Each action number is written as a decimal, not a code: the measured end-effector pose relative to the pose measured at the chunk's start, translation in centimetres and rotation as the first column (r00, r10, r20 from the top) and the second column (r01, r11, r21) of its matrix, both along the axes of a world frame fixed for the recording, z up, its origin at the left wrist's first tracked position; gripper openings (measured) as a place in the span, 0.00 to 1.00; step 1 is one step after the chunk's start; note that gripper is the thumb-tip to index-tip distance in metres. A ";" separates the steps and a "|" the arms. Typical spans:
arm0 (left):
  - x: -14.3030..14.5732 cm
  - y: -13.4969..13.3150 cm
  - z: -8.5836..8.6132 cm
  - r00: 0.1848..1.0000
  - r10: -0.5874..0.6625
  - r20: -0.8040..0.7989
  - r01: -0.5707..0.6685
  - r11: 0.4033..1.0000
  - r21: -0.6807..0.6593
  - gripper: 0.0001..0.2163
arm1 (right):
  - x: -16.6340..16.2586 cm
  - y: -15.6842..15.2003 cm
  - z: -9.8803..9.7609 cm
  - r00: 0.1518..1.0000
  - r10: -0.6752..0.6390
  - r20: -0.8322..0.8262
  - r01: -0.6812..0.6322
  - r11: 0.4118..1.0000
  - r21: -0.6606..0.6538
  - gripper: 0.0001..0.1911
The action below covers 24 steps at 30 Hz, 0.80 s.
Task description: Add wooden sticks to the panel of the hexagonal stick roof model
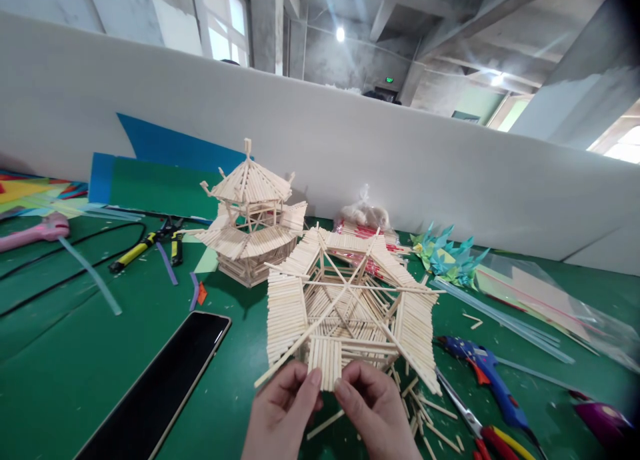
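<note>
A small panel of wooden sticks (325, 361), laid side by side, is pinched at its two lower corners. My left hand (289, 407) grips its left edge and my right hand (373, 407) its right edge, thumbs on top. The panel lies at the near side of a six-sided stick model (345, 287), whose roof has slatted panels on other sides and long crossing sticks on top. Whether the panel touches the frame I cannot tell. Behind, to the left, stands a stick pavilion (249, 213) with two roof tiers and a pointed top.
A phone (160, 387) lies at left, near pliers (145, 247) and a pink glue gun (37, 233). Right are loose sticks (425, 413), scissors (467, 413), a blue glue gun (487, 377) and glue sticks (505, 320). Folded paper (450, 253) and bagged sticks (367, 237) sit behind.
</note>
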<state>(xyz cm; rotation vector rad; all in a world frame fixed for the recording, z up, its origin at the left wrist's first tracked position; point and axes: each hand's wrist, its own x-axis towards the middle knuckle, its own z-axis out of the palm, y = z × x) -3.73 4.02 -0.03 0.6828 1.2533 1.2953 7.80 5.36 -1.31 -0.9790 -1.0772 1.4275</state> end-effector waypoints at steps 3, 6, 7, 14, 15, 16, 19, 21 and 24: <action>0.0 -0.1 0.1 1.000 0.006 0.025 -0.006 1.000 0.000 0.12 | 0.4 0.2 0.0 0.995 0.065 0.071 -0.066 0.998 0.014 0.10; 0.2 -0.2 0.0 0.997 -0.032 0.063 0.032 0.999 -0.003 0.11 | 0.5 0.3 0.2 0.991 0.087 0.097 -0.091 0.995 0.038 0.10; 0.3 -0.1 0.0 0.996 -0.042 0.079 0.043 0.999 -0.008 0.11 | 0.4 0.3 0.3 0.993 0.069 0.092 -0.073 0.997 0.039 0.11; 1.1 0.1 -0.7 0.990 0.015 0.141 -0.014 1.000 -0.002 0.12 | 0.4 0.3 0.2 0.991 0.059 0.118 -0.065 0.997 0.045 0.12; 1.2 0.2 -0.8 0.989 0.023 0.147 -0.024 1.000 0.002 0.11 | 0.4 0.3 0.1 0.990 0.057 0.132 -0.063 0.997 0.045 0.12; 1.2 0.2 -0.8 0.988 0.031 0.154 -0.032 0.999 0.003 0.11 | 0.4 0.3 0.0 0.989 0.048 0.143 -0.055 0.997 0.048 0.12; 1.2 0.1 -0.7 0.984 0.039 0.171 -0.040 0.999 0.002 0.10 | 0.4 0.3 -0.3 0.989 0.012 0.148 -0.022 0.998 0.067 0.12; 1.2 0.1 -0.6 0.983 0.033 0.180 -0.034 0.999 0.002 0.10 | 0.5 0.4 -0.4 0.988 0.014 0.156 -0.025 0.997 0.071 0.12; 1.1 0.2 -0.7 0.984 0.030 0.176 -0.029 1.000 -0.009 0.11 | 0.6 0.4 -0.4 0.983 0.063 0.170 -0.074 0.996 0.057 0.12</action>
